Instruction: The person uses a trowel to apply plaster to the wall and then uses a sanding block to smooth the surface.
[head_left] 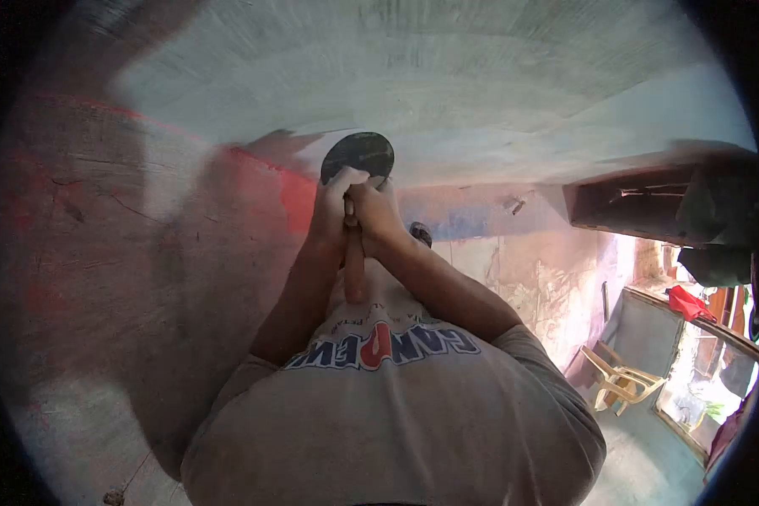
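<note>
My left hand [339, 192] and my right hand [374, 211] come together in front of my chest, both arms stretched out. Their fingers are closed around a tool with a tan, stick-like handle [355, 282], whose end points back toward my shirt. Just beyond my knuckles a flat black disc [359, 155] with faint lettering overlaps the pale grey surface [447, 93]. Most of the grip is hidden by my fingers. A small dark rounded object [422, 233] shows behind my right wrist.
A scuffed wall [93, 228] with red patches stands on the left. To the right are a dark recessed shelf [649, 198], a beige plastic chair [622, 379], a red cloth [690, 304] and a bright window opening [708, 363]. A stained pale wall [514, 270] lies behind my right arm.
</note>
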### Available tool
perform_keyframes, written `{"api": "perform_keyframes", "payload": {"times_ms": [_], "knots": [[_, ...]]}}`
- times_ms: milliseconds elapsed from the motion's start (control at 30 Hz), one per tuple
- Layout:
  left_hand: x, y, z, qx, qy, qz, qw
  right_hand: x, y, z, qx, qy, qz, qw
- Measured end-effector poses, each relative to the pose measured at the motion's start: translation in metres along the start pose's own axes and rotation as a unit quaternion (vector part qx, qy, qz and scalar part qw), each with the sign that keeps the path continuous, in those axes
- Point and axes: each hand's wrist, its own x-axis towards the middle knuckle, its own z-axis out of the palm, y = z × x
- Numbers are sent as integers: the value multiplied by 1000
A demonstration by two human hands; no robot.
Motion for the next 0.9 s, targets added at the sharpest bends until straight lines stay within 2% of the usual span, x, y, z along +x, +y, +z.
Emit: {"api": "perform_keyframes", "payload": {"times_ms": [67, 133, 167, 267, 300, 400, 433, 533, 567, 667, 700, 800, 833, 900], "knots": [[11, 4, 3, 0, -12, 0, 1000, 9, 0, -2, -17, -5, 0, 1000], [23, 2, -8, -4, 1, -46, 999, 27, 7, -7, -64, -11, 42, 997], [22, 4, -9, 1, -12, -42, 999, 29, 12, -6, 4, -21, 40, 999], [10, 2, -7, 13, -14, -43, 999, 9, 1, -2, 6, 1, -5, 1000], [14, 5, -5, 21, -11, -36, 999, 1, -4, 2, -16, 23, -19, 999], [16, -1, -7, 37, 3, -23, 999, 18, 3, -9, -60, -16, 2, 998], [31, -7, -16, 17, -12, -42, 999, 50, 25, -15, 4, 7, 40, 999], [21, -4, -11, 43, 2, -44, 998, 22, 8, -6, 39, -5, -6, 999], [15, -5, -10, 49, -5, -28, 998, 9, -1, -4, -16, 14, 10, 1000], [16, -5, 3, 44, -18, 30, 998, 22, 8, -13, -13, -12, -4, 1000], [32, -14, -14, 40, -16, -7, 999, 38, 15, -16, 10, 0, -10, 1000], [52, -33, -32, 15, -11, -42, 999, 61, 34, -32, 12, -9, 49, 999], [40, -26, -22, 55, -11, -2, 998, 43, 22, -26, -31, 6, 15, 999], [20, -13, -5, 47, -11, -5, 999, 28, 14, -25, -51, -15, 8, 999]]}}
